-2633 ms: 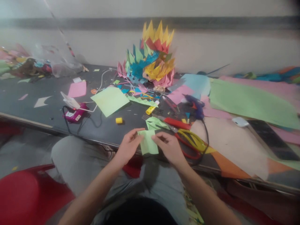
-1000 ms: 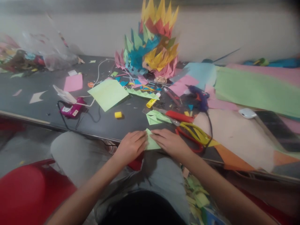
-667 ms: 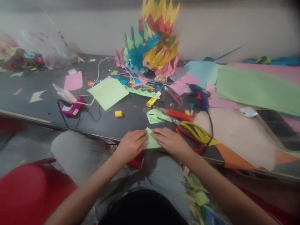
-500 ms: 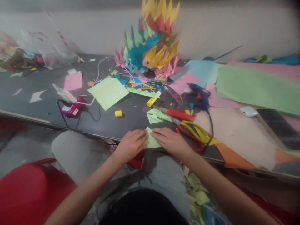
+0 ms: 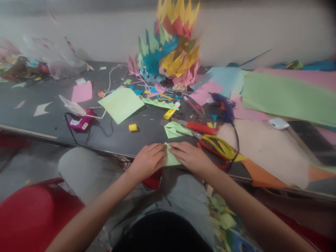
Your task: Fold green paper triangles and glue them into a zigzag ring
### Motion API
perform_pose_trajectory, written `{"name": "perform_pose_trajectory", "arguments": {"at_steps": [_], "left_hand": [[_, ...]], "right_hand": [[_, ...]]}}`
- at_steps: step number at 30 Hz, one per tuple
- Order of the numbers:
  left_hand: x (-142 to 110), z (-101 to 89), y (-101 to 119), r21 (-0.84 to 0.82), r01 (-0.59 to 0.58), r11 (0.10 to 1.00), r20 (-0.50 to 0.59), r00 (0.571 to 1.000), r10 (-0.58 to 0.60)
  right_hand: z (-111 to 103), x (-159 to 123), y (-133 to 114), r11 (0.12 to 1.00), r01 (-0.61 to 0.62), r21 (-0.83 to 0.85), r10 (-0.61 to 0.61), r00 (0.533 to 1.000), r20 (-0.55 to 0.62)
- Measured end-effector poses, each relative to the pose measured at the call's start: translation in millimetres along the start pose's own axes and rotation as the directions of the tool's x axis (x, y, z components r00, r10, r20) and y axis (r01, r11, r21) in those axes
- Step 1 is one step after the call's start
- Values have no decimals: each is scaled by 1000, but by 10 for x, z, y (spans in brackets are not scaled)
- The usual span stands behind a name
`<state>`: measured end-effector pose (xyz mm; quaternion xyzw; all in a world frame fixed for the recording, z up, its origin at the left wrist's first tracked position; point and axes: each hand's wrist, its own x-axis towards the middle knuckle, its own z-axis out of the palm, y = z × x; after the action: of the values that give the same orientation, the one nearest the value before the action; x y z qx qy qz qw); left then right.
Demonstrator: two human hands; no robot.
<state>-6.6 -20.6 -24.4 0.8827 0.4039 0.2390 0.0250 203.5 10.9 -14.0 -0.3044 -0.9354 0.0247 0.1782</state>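
A small piece of light green paper (image 5: 172,158) lies at the table's front edge between my hands. My left hand (image 5: 150,159) presses on its left side, fingers together and tips near the top corner. From the right, my right hand (image 5: 191,156) bears on it the same way, and both hands cover much of the sheet. Just beyond lie folded green paper pieces (image 5: 175,130). A pair of scissors (image 5: 219,145) with yellow and red handles rests to the right of them. A yellow cap (image 5: 132,127) stands to the left.
A spiky paper model (image 5: 168,49) stands at the back. A green square sheet (image 5: 121,104), a glue stick (image 5: 172,111), a glue gun (image 5: 223,105) and a magenta power socket (image 5: 81,122) lie around. A phone (image 5: 313,141) rests on the right, a red stool (image 5: 28,217) below left.
Earlier my hands held the green paper up, its face in full view. Now it lies lower at the table edge with both hands pressing it; in the last second they barely shift.
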Motion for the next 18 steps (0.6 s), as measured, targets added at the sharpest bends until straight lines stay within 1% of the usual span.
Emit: {"name": "perform_pose_trajectory", "arguments": {"at_steps": [4, 7, 10, 13, 18], "left_hand": [[71, -35, 0, 45, -6, 999, 79, 997, 2], [116, -63, 35, 85, -7, 996, 110, 994, -2], [137, -90, 101, 112, 27, 993, 123, 992, -41], [129, -107, 155, 111, 62, 992, 144, 987, -78], [80, -99, 179, 112, 62, 992, 153, 985, -79]], "right_hand": [[-25, 69, 16, 997, 78, -29, -78, 997, 14], [-45, 130, -3, 992, 117, -46, -115, 993, 37], [-96, 132, -60, 995, 77, -61, -71, 994, 88], [-193, 38, -122, 998, 21, -64, -13, 993, 121], [-321, -109, -137, 998, -57, 3, 56, 991, 123]]}}
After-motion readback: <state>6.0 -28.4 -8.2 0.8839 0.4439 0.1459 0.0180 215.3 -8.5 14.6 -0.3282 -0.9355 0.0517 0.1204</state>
